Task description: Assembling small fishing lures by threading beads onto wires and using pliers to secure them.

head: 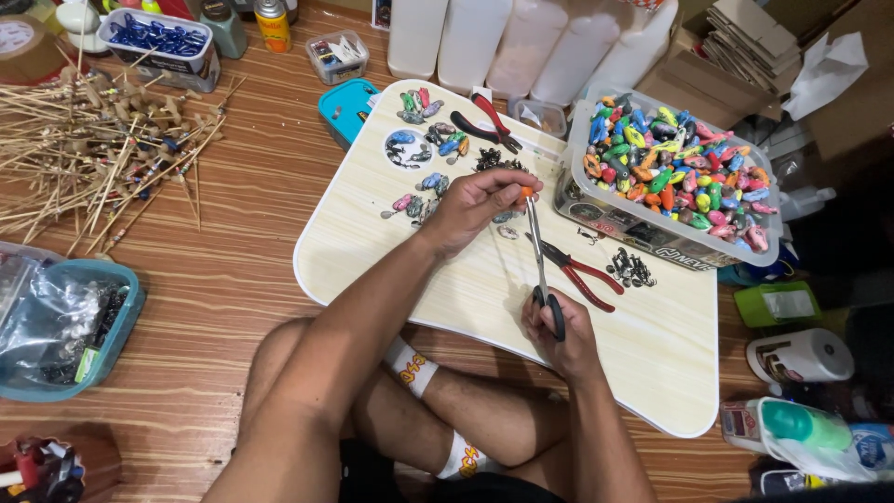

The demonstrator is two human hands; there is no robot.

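Head view: long-nosed pliers are gripped at the handles by the right hand above the pale lap table, long axis nearly upright in frame, jaws pointing away from the body. A small orange piece at the tips is pinched by the left hand.

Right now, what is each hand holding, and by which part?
The right hand grips long-nosed pliers by their black handles. The left hand pinches a small orange piece between its fingertips at the pliers' tip.
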